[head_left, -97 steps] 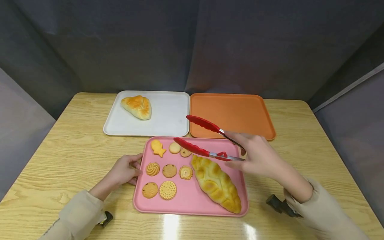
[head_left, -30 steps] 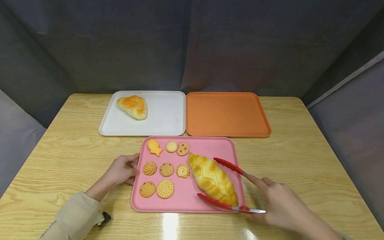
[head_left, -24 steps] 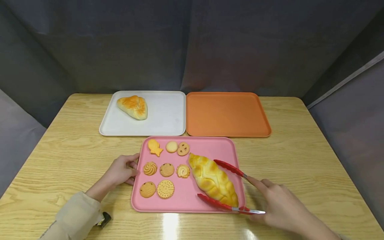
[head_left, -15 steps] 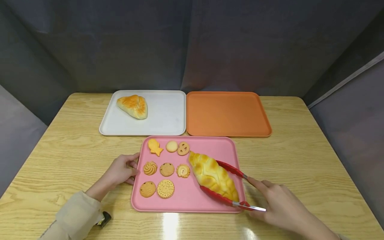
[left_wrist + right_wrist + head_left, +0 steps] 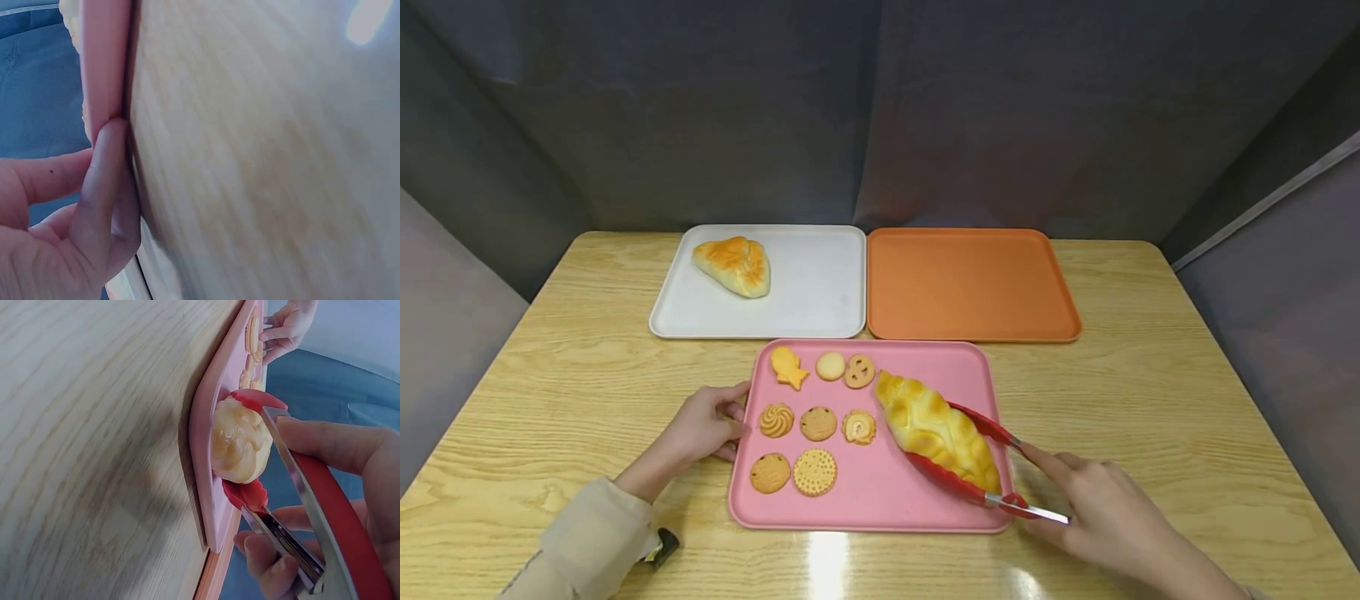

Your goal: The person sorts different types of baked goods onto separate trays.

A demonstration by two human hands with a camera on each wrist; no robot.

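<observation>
My right hand (image 5: pixel 1105 508) grips red-tipped metal tongs (image 5: pixel 325 512), thumb on one arm and fingers on the other. The tongs' red heads press against both sides of a braided bread loaf (image 5: pixel 936 429) on the right part of the pink tray (image 5: pixel 880 512). In the right wrist view the loaf (image 5: pixel 237 440) is seen end-on between the heads, close to the tray surface; whether it touches there I cannot tell. My left hand (image 5: pixel 703 425) holds the tray's left edge; in the left wrist view thumb and fingers (image 5: pixel 103 181) pinch its rim.
Several cookies (image 5: pixel 817 424) lie in rows on the left of the pink tray. Behind it stand a white tray (image 5: pixel 816 283) with a triangular bread (image 5: pixel 736 265) and an orange tray (image 5: pixel 970 283), side by side. A dark curtain (image 5: pixel 865 117) rises behind the table.
My right hand has brought the tongs down from above the tray and around the loaf. The heads have closed against its sides, and the loaf has shifted slightly up. The left hand stays put.
</observation>
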